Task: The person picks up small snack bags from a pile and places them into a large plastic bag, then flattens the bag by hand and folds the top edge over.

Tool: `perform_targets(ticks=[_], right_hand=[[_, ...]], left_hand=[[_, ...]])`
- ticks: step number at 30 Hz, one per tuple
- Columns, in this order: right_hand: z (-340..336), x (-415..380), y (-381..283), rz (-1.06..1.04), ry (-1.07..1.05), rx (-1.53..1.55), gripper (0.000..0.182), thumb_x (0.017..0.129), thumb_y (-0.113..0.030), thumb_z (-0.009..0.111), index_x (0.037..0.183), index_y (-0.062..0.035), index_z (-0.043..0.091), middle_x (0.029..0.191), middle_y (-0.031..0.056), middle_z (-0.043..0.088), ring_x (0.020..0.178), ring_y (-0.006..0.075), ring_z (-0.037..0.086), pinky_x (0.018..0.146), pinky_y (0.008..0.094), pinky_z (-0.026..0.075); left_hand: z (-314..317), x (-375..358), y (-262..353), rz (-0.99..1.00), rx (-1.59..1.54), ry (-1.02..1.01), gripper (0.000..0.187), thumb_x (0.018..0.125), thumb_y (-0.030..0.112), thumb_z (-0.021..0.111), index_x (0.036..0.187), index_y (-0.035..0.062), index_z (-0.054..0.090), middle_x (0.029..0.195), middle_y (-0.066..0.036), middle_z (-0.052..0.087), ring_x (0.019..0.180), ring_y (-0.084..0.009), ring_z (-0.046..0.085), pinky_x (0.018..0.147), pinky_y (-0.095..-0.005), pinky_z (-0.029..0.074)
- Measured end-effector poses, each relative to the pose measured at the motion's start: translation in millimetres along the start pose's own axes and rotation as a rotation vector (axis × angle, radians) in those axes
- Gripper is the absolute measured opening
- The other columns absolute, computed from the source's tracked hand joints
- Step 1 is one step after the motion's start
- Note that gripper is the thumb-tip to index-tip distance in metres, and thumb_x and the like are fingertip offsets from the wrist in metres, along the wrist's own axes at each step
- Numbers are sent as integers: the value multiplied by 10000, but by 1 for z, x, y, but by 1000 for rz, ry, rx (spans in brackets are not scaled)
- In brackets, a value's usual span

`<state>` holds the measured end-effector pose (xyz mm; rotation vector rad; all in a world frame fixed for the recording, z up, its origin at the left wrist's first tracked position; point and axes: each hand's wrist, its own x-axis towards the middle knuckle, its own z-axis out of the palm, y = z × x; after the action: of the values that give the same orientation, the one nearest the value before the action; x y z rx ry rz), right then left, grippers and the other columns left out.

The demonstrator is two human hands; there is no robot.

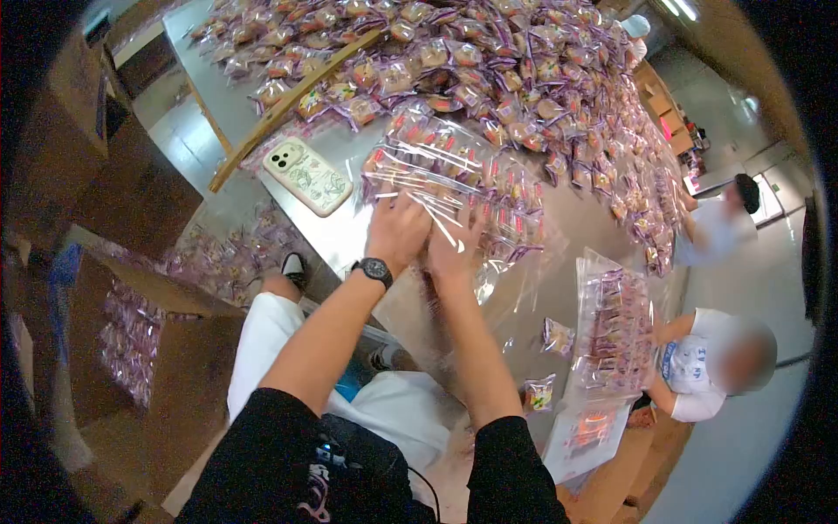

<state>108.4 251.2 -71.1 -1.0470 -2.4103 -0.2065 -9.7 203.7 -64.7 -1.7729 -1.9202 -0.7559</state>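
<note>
A large clear plastic bag (511, 196) lies on the metal table in front of me, filled with rows of small wrapped snacks. My left hand (399, 229), with a black watch on the wrist, has its fingers curled on the near edge of the bag. Close beside it, my right hand (454, 249) grips the same edge, its fingertips partly lost in the film's glare. Left of the bag lies a phone in a patterned case (307, 177). Two single wrapped snacks, one upper (557, 336) and one lower (539, 393), sit to the right.
A big heap of wrapped snacks (524, 79) covers the table's far side. A wooden strip (297, 105) runs along the left. At the right, a person (698, 362) handles another filled bag (615, 327); another person (720, 227) stands farther back. A cardboard box (188, 367) holds snacks at lower left.
</note>
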Motion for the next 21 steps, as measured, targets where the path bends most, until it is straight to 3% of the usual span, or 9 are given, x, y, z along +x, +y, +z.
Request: perform_targets(ticks=[2,4,5,6,8,11,12,15,21], right_hand=[[-5,11,0,79,-74,113,399,922,-121,528,1292,-79,669,1361,163,625,1325,329,520,1166,573,303],[-18,26,6,169,-277,256,412,928,-128,519,1312,-75,659,1476,192,557,1391,352,486,1209,569,263],[-24,21,4,9,-185,99,430,930,-131,519,1336,-75,646,1512,189,527,1421,353,463,1226,563,240],[-31,5,5,-160,83,71,476,925,-173,551,1385,-71,615,1546,188,488,1443,351,441,1234,557,236],[-45,-16,-5,-103,90,22,502,898,-213,625,1374,-53,610,1457,180,567,1396,356,488,1203,549,289],[-76,-57,-8,-46,-56,273,437,877,-164,685,1297,-57,633,1260,156,669,1199,368,602,1086,550,406],[-88,-74,-7,-25,-131,413,397,872,-129,696,1261,-63,646,1184,147,700,1113,373,648,1034,552,452],[-119,-121,1,-188,108,443,427,806,-115,780,1206,-41,651,987,99,704,912,355,656,975,515,479],[-153,-116,42,369,561,130,492,828,-199,810,1242,-1,631,1082,185,703,1001,397,655,1024,469,465]], left_hand=[[26,-1,-5,-107,-134,-89,309,905,201,575,1119,47,737,1215,-137,700,1317,-381,523,1176,-551,325],[17,3,-11,-6,-101,-62,456,930,252,552,1337,52,602,1275,-154,682,1349,-356,508,1202,-567,253],[13,6,-14,44,-84,-47,550,943,278,540,1446,55,535,1305,-162,673,1365,-343,500,1215,-575,216],[1,8,-10,53,-25,-71,583,944,285,543,1467,32,507,1352,-162,648,1385,-351,481,1217,-567,218],[-36,10,5,17,-44,-152,645,947,275,560,1500,-33,443,1497,-168,543,1444,-360,422,1244,-546,188],[-40,-3,10,98,-74,46,562,869,196,608,1395,-1,574,1368,-196,625,1373,-386,490,1237,-554,251],[-26,-21,7,37,-122,-167,544,867,177,618,1381,2,579,1377,-194,616,1370,-377,493,1223,-547,282],[-37,-19,17,100,-108,-26,523,868,148,617,1377,32,582,1370,-175,626,1361,-364,502,1216,-536,302],[-27,-22,50,317,-352,-183,556,869,98,625,1410,3,546,1489,-175,538,1443,-346,439,1242,-531,273]])
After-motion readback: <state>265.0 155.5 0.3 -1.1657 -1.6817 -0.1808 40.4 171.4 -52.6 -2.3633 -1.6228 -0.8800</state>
